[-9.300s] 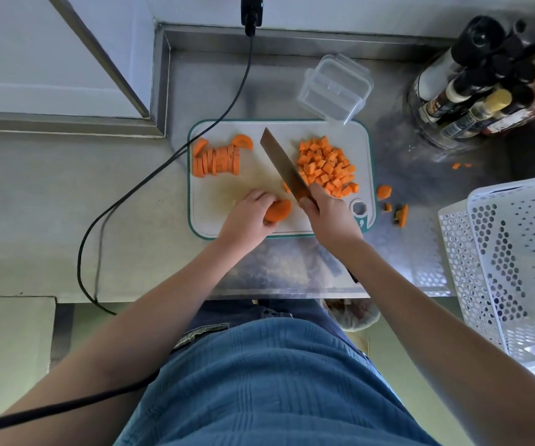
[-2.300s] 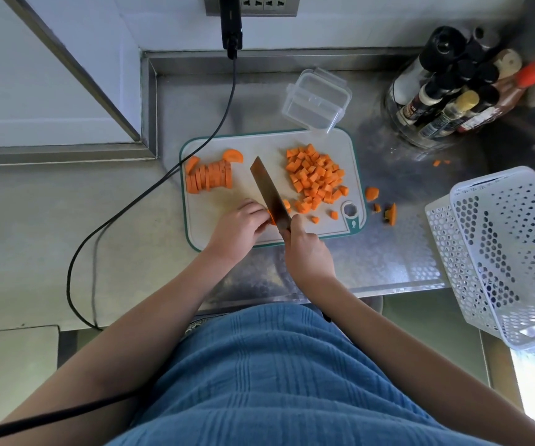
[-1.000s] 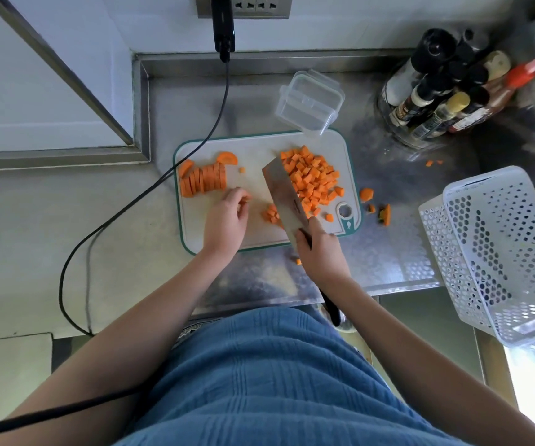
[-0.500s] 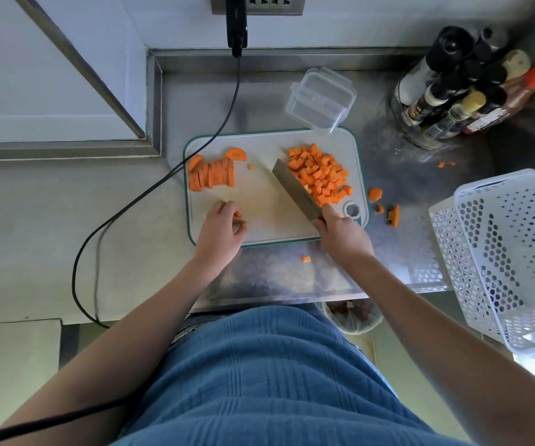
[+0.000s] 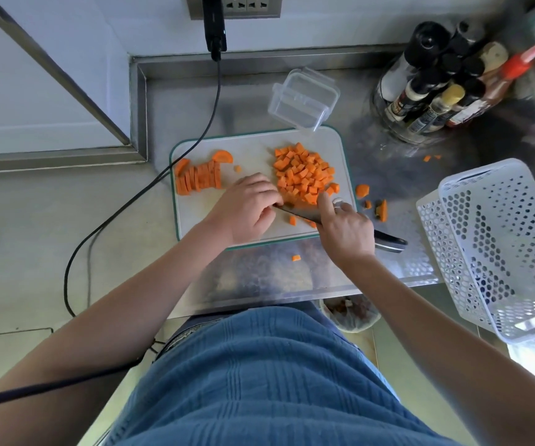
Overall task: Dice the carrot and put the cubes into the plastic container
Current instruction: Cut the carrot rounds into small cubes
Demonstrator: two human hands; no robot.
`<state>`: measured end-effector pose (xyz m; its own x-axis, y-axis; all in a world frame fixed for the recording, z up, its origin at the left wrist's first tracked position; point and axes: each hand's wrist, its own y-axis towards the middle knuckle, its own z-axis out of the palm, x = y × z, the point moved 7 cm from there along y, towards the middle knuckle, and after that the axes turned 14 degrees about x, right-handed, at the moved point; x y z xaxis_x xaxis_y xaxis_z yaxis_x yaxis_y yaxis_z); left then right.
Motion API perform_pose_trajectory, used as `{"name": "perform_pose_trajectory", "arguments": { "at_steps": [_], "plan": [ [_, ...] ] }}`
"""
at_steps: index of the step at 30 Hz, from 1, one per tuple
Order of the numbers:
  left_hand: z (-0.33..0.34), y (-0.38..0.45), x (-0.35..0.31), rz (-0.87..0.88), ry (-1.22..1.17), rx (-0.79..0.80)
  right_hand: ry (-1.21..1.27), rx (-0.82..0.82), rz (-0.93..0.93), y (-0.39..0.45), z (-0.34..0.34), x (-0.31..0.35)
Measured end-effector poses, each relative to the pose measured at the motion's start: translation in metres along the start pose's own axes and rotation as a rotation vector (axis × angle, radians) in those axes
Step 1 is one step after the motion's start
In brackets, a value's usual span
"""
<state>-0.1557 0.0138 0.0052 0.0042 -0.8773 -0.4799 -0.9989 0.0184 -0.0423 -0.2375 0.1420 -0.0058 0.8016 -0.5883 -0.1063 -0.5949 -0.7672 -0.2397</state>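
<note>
A white cutting board (image 5: 253,146) lies on the steel counter. On its right side is a pile of carrot cubes (image 5: 305,175); a row of carrot slices (image 5: 198,178) sits on its left. My right hand (image 5: 345,228) grips the knife (image 5: 298,213), index finger stretched along the blade, which lies crosswise just below the cubes. My left hand (image 5: 247,207) has its fingers and thumb curled at the blade's tip, pinching it. The clear plastic container (image 5: 303,99) stands empty behind the board's far right corner.
Loose carrot pieces (image 5: 362,190) lie right of the board, and one cube (image 5: 296,258) lies on the counter in front. A white perforated basket (image 5: 501,246) overhangs the right edge. Sauce bottles (image 5: 437,88) stand at the back right. A black cable (image 5: 131,201) crosses the left counter.
My right hand turned the knife from a diagonal beside the pile to crosswise below it. My left hand moved right from the board's front left to the blade's tip.
</note>
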Motion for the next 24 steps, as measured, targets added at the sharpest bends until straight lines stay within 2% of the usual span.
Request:
{"name": "perform_pose_trajectory", "arguments": {
  "at_steps": [3, 6, 8, 11, 15, 17, 19, 22, 24],
  "plan": [
    [0.008, 0.015, 0.008, -0.1, -0.182, 0.156, -0.004, -0.051, -0.024, -0.004, 0.0, -0.001],
    [0.015, 0.028, 0.012, -0.183, -0.235, 0.241, 0.001, -0.051, -0.022, -0.004, 0.004, -0.001],
    [0.008, 0.031, 0.011, -0.19, -0.254, 0.158, 0.006, -0.047, -0.011, -0.003, 0.007, -0.004],
    [0.005, 0.027, -0.002, -0.086, -0.281, 0.06, -0.005, -0.052, -0.005, -0.002, 0.009, -0.007],
    [0.036, 0.036, -0.004, -0.153, -0.299, 0.315, -0.033, -0.065, -0.034, -0.002, 0.004, -0.002],
    [0.039, 0.042, 0.005, -0.253, -0.396, 0.348, -0.048, -0.064, -0.054, -0.003, 0.006, -0.001],
    [0.027, 0.043, 0.015, -0.313, -0.428, 0.187, -0.049, -0.049, -0.052, -0.005, 0.01, -0.004],
    [-0.007, 0.019, 0.027, -0.335, -0.404, -0.235, 0.019, -0.006, -0.012, -0.006, 0.017, -0.017],
    [-0.02, -0.011, 0.041, -0.392, -0.44, -0.506, 0.14, 0.034, -0.062, -0.007, 0.021, -0.021]
  ]
}}
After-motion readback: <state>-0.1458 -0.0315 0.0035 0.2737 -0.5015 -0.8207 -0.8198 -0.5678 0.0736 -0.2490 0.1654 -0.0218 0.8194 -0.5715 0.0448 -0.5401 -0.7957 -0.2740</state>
